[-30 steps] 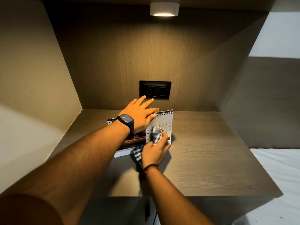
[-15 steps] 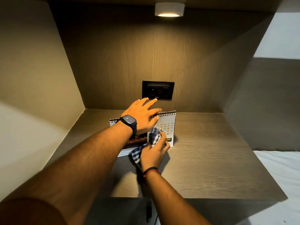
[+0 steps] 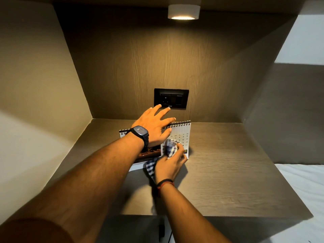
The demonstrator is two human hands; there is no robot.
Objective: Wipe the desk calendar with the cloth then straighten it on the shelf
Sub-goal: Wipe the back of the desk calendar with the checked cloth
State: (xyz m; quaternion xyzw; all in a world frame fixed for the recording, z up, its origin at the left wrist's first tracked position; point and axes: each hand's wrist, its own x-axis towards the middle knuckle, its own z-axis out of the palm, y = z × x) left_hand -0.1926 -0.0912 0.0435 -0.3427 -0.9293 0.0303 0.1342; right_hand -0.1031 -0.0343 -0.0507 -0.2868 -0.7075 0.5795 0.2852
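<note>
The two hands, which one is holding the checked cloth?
The right hand, with the wristband, holds the checked cloth against the calendar. The left hand, with the watch, steadies the calendar's top.

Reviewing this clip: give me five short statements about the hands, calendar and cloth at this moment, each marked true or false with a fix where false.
1. The left hand rests on the calendar's spiral-bound top edge. True.
2. The right hand presses a checked cloth against the calendar's date page. True.
3. The calendar lies flat on the shelf. False: it stands upright, tent-style.
4. A watch is on the right wrist. False: it is on the left wrist; the right wrist has a thin band.
5. The wall socket has a plug in it. False: no plug shows in it.
</note>
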